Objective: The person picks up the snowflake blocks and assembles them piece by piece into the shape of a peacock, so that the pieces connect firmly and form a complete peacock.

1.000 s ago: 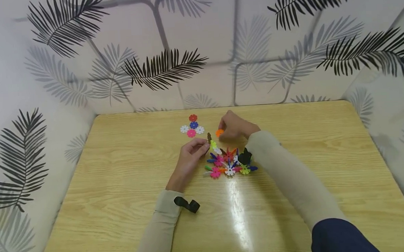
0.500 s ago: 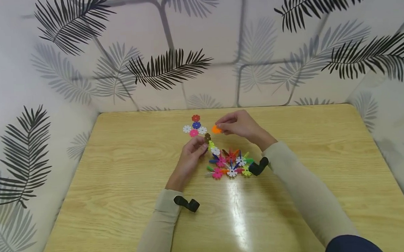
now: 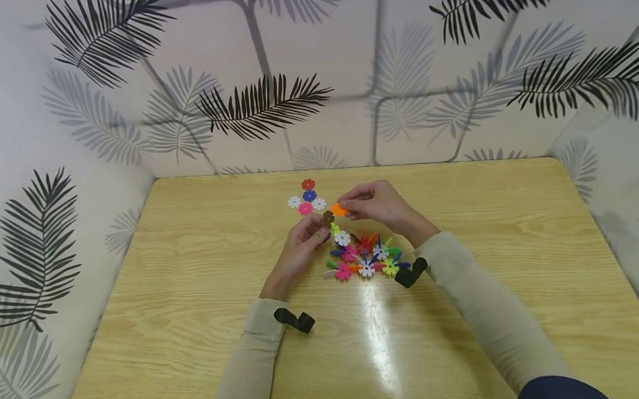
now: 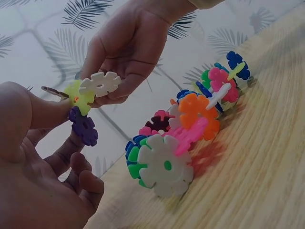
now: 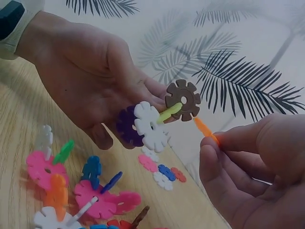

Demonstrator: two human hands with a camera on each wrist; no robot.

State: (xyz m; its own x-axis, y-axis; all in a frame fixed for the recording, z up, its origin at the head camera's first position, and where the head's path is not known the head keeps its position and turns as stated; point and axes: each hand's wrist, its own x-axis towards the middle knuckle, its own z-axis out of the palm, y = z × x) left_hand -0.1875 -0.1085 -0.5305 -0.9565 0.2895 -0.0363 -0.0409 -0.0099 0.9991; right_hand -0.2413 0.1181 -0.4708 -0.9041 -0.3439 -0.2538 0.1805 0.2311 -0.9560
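My left hand holds a small cluster of interlocking flower-shaped plastic discs. In it are a brown disc, a yellow disc, a white disc and a purple disc. Between thumb and fingertips, my right hand pinches an orange disc. In the right wrist view the orange disc is edge-on, its tip at the brown disc's lower rim; whether it sits in a slot I cannot tell. Just in front of the hands, a larger joined structure of multicoloured discs rests on the table.
Several loose discs lie flat beyond the left hand, among them a red disc, a blue disc and a pink disc. The wooden table meets a leaf-patterned backdrop at its far edge.
My right hand has lifted the orange disc off the table and brought it left to the brown disc. The left hand has turned the cluster slightly, so the brown disc now faces the head view.
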